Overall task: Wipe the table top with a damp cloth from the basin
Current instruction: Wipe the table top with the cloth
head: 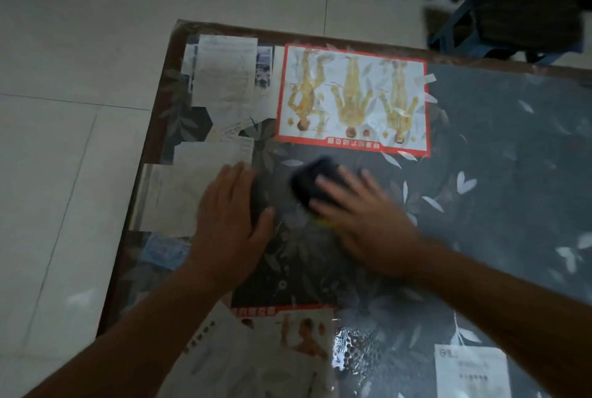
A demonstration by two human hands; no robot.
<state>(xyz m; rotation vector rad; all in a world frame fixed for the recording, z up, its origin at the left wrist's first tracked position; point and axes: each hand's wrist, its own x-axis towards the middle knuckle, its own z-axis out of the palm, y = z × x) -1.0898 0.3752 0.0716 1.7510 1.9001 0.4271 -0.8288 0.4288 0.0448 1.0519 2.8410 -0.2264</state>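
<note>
Right hand (pixel 362 221) presses a dark bunched cloth (pixel 307 179) with flat fingers on the glass-covered leaf-patterned table (pixel 496 141). Left hand (pixel 227 221) lies flat and holds nothing, nearer the left edge. The dark top stretches wide toward the right edge.

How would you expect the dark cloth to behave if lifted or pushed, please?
The cloth looks bunched and rounded under the right hand, so it is probably soft and floppy. The table top looks glossy and wet, so the cloth likely slides easily when pushed.

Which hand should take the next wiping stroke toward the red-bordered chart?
Right. The right hand presses the dark cloth on the table top, near the chart; the left hand lies flat, holding nothing.
</note>
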